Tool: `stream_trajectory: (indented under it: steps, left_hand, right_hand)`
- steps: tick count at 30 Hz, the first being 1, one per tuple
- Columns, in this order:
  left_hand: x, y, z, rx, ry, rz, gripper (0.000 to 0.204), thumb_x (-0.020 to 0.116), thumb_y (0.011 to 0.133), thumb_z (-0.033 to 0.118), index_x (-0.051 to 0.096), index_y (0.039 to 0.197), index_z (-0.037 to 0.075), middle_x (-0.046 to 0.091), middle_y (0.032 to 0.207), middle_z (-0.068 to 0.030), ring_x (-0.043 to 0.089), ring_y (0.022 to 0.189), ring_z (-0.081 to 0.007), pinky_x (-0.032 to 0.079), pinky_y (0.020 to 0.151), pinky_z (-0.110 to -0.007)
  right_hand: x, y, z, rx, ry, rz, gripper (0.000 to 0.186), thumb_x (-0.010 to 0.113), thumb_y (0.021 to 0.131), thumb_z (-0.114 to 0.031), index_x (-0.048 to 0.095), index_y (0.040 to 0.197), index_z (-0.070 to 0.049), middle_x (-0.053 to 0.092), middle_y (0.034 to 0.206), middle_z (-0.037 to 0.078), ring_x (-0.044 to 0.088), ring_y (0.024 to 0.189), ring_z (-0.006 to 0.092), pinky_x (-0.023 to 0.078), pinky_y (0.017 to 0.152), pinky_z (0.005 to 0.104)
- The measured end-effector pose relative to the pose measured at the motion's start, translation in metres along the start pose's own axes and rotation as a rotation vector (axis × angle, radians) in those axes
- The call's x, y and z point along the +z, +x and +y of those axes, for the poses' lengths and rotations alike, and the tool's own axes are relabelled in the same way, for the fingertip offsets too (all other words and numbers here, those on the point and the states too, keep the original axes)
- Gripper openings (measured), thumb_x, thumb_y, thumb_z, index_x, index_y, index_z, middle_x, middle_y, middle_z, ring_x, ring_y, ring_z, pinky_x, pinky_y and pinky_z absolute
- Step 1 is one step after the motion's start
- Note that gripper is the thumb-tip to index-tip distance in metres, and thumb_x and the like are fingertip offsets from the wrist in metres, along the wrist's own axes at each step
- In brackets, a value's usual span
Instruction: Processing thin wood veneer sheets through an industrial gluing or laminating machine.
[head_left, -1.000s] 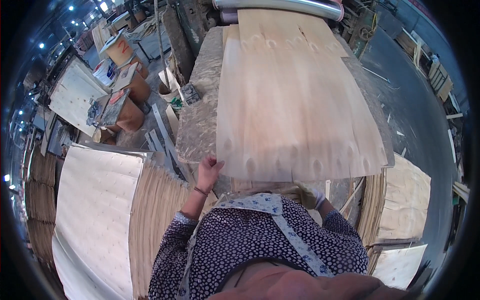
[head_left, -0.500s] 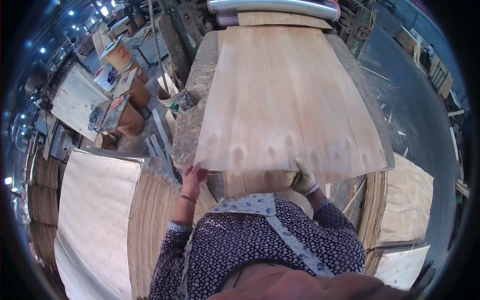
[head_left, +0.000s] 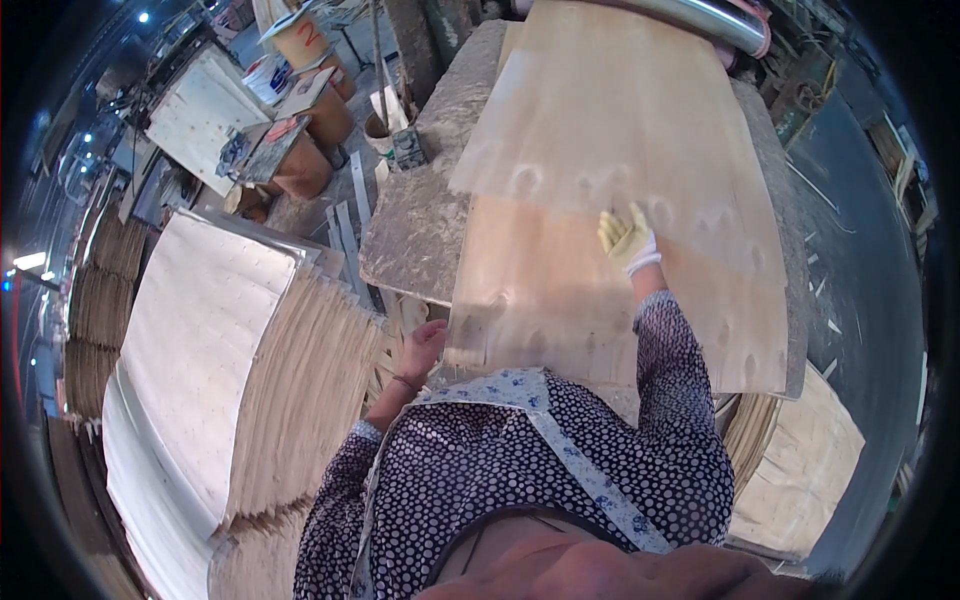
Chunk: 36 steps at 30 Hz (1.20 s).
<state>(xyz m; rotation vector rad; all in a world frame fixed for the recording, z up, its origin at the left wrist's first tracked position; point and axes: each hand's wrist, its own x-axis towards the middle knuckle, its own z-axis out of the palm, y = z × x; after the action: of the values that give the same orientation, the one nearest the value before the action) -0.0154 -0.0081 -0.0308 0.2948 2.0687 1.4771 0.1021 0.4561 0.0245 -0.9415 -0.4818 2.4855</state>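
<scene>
Upper sheet (head_left: 620,100) has moved to the roller (head_left: 722,18); lower sheet (head_left: 560,290) lies short, at tabletop's (head_left: 412,230) near edge. Right hand (head_left: 634,246): fingers spread, released; left hand (head_left: 424,348): we cannot tell.

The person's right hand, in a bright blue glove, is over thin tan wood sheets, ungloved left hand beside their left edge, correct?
Not blue: the head view shows a pale yellow glove with a white cuff on the right hand, over thin tan wood sheets, ungloved left hand beside their left edge.
</scene>
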Motion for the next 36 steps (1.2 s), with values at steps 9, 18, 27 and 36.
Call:
stream_trajectory:
  steps: [9,18,27,36]
  left_hand:
    - [0.051,-0.009,-0.049,0.207,0.734,-0.082,0.060,0.074,0.078,0.031,0.058,0.132,0.008,0.060,0.120,-0.0218,0.050,0.120,-0.0393,0.044,0.099,-0.047]
    - [0.000,0.008,-0.017,0.317,0.439,-0.138,0.051,0.073,0.081,0.024,0.061,0.126,0.004,0.070,0.098,-0.0156,0.067,0.086,-0.0243,0.054,0.078,-0.037]
    - [0.025,-0.010,0.071,0.026,-0.227,-0.308,0.036,0.071,0.085,0.004,0.053,0.115,0.002,0.068,0.088,-0.0079,0.063,0.072,-0.0127,0.052,0.063,-0.027]
    - [0.000,-0.012,0.089,0.040,-0.555,-0.409,0.033,0.066,0.086,-0.001,0.053,0.115,0.008,0.068,0.096,-0.0075,0.065,0.082,-0.0137,0.052,0.067,-0.026]
  right_hand:
    - [-0.043,0.027,-0.017,-0.081,0.103,-0.149,0.058,0.047,0.100,-0.047,0.045,0.139,-0.005,0.050,0.146,0.015,0.041,0.139,0.0313,0.034,0.115,0.0427]
    - [-0.144,-0.047,0.084,-0.313,-0.413,-0.458,0.049,0.044,0.102,-0.041,0.053,0.134,-0.005,0.054,0.141,0.014,0.044,0.136,0.0288,0.035,0.114,0.0422]
    - [-0.158,-0.227,0.135,0.633,-0.354,-0.462,0.084,0.051,0.092,-0.066,0.049,0.139,0.003,0.063,0.128,0.016,0.061,0.114,0.0272,0.047,0.099,0.0408]
    - [-0.117,-0.251,0.145,0.241,-0.023,-0.376,0.066,0.045,0.095,-0.064,0.054,0.125,-0.006,0.032,0.073,-0.002,0.027,0.062,0.0129,0.026,0.059,0.0275]
